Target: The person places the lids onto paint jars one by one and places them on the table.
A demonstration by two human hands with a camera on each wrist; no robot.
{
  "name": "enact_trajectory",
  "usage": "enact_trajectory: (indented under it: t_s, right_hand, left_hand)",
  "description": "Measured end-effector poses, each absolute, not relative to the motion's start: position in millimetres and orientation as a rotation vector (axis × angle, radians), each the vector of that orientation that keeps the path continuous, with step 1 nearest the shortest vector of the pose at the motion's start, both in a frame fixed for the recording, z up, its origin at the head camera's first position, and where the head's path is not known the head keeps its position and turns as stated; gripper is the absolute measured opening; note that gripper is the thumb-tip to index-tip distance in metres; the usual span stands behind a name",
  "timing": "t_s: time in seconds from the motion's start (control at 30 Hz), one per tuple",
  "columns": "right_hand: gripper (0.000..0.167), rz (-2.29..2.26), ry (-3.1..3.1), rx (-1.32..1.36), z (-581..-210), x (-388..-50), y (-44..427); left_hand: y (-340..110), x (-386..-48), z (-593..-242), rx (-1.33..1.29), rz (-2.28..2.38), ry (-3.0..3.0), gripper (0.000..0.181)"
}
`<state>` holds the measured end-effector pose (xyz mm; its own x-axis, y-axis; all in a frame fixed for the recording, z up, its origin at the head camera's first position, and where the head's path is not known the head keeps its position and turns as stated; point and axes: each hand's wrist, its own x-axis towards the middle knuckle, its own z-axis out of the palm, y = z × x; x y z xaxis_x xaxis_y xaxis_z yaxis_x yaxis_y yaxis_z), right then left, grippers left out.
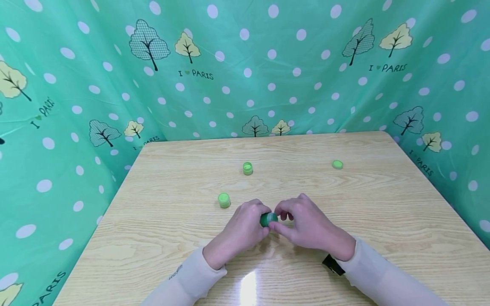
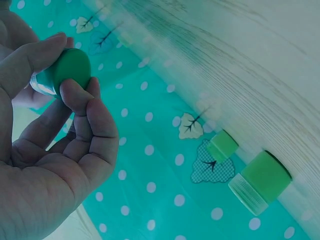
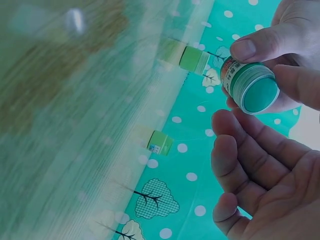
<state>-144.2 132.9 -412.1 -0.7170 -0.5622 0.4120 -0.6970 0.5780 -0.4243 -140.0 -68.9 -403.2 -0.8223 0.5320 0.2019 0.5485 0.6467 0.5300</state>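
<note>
A small dark green jar (image 1: 269,219) lies tilted in my left hand (image 1: 245,225), pinched between thumb and curled fingers. Its rounded green base (image 2: 74,67) faces the left wrist camera. The right wrist view shows a printed label and a clear ribbed rim around the jar's green end (image 3: 259,95), turned towards my right hand (image 3: 265,175). The right thumb touches the jar near that rim, while the other right fingers curl loosely beside it without gripping it. In the head view my right hand (image 1: 308,223) is just right of the jar.
On the wooden table (image 1: 172,170), a light green jar (image 1: 224,200) stands left of my hands. Farther back is another light green jar (image 1: 247,168), its top seemingly uncovered. A light green lid (image 1: 337,164) lies at the back right. A patterned green curtain (image 1: 245,97) surrounds the table.
</note>
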Motion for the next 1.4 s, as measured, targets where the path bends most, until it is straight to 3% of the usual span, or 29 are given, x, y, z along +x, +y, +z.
enact_trajectory:
  t_s: [0.17, 0.53, 0.8, 1.03, 1.4]
  right_hand:
    - [0.017, 0.851, -2.584, 1.043, -413.1, -145.0, 132.2]
    - [0.035, 0.904, -2.619, 1.036, -414.8, -145.3, 132.7]
    - [0.023, 0.906, -2.647, 0.992, -411.4, -144.9, 134.2]
    - [0.034, 0.842, -2.642, 0.999, -409.2, -142.8, 135.4]
    - [0.028, 0.85, -2.605, 1.045, -411.7, -143.0, 134.9]
  left_hand:
    - [-69.0, -140.4, -404.5, -0.929, -0.921, -2.814, 0.017]
    - [-68.8, -140.3, -405.8, -0.95, -0.916, -2.798, 0.019]
    - [-69.3, -139.5, -404.1, -0.936, -0.924, -2.801, 0.018]
    - [-69.1, -139.7, -403.7, -0.936, -0.916, -2.807, 0.019]
    - [-68.6, -139.6, -403.3, -0.932, -0.922, -2.819, 0.019]
